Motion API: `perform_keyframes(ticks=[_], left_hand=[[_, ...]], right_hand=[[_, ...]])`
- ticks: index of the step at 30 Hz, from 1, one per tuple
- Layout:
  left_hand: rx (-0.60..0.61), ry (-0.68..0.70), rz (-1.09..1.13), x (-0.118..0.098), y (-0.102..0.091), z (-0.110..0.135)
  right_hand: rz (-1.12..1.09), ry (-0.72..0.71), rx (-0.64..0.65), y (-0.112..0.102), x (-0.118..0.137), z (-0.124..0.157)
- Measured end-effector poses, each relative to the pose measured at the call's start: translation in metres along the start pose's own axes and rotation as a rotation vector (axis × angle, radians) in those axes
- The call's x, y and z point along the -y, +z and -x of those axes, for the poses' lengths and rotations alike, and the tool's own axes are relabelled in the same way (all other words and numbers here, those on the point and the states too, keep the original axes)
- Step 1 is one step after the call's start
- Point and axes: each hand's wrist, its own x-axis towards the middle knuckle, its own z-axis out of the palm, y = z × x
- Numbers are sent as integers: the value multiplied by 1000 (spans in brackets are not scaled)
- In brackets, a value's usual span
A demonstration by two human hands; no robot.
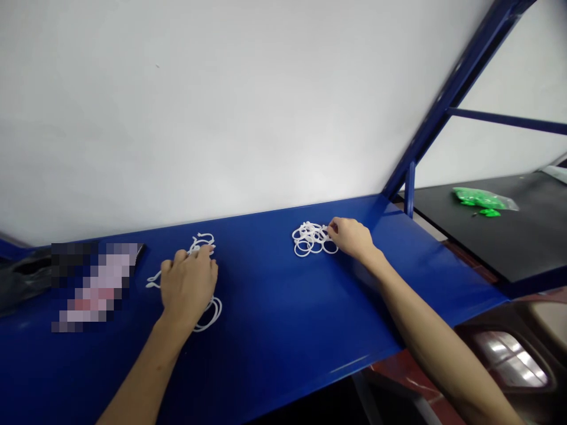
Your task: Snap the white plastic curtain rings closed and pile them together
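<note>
My left hand (188,286) is curled palm down over a loose group of white plastic loops (213,316) on the blue table. Some loop ends stick out past its fingers, and the back of the hand hides the rest. My right hand (352,237) reaches to a heap of white plastic rings (309,239) farther right. Its thumb and index finger are pinched at the heap's right edge, on a ring.
The blue table (266,301) stands against a white wall (243,106). A blurred pinkish packet (97,289) and black plastic (26,277) lie at left. Blue metal posts (410,189) rise at right. Beyond, a black table (478,242) holds a bag of green pieces (481,199); a brown chair (509,354) stands below.
</note>
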Motion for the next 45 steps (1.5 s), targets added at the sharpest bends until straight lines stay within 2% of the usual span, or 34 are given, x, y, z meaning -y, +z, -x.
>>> perform_keyframes(ticks=[3, 6, 8, 10, 12, 14, 16, 18, 20, 23, 26, 33, 39, 43, 45], left_hand=[[-38, -67, 134, -8, -10, -3], [-116, -110, 382, -18, -18, -4], [-139, -116, 611, -24, -21, -2], [-78, -121, 856, -31, -22, 1], [57, -129, 1089, -39, -23, 5], [201, -130, 1299, -47, -24, 10], [336, -110, 1453, -55, -24, 14], [443, -85, 1532, -61, -23, 17], [501, -87, 1554, -65, -21, 18], [489, -106, 1539, -67, -18, 19], [411, -81, 1454, -68, -19, 21], [135, -10, 1180, -71, -18, 28], [76, 122, 1123, -72, -13, 30], [10, 247, 1004, -63, -15, 19], [-42, 228, 852, -51, -14, 10]], right_hand=[[20, 5, -107, 0, 2, 1], [-8, -34, -227, -1, 6, 4], [-70, -113, -305, -1, 13, 9], [-198, -268, -335, -1, 23, 17], [-374, -499, -257, -1, 35, 28], [-528, -717, -94, 0, 46, 40], [-632, -802, 42, 3, 55, 51], [-716, -767, 113, 7, 61, 57], [-794, -702, 137, 12, 65, 61], [-871, -672, 110, 16, 68, 65], [-885, -722, 65, 18, 70, 68], [-820, -917, -26, 17, 72, 76], [-680, -990, -80, 16, 72, 77], [-665, -921, -144, 15, 70, 67], [-646, -821, -225, 15, 65, 57]])
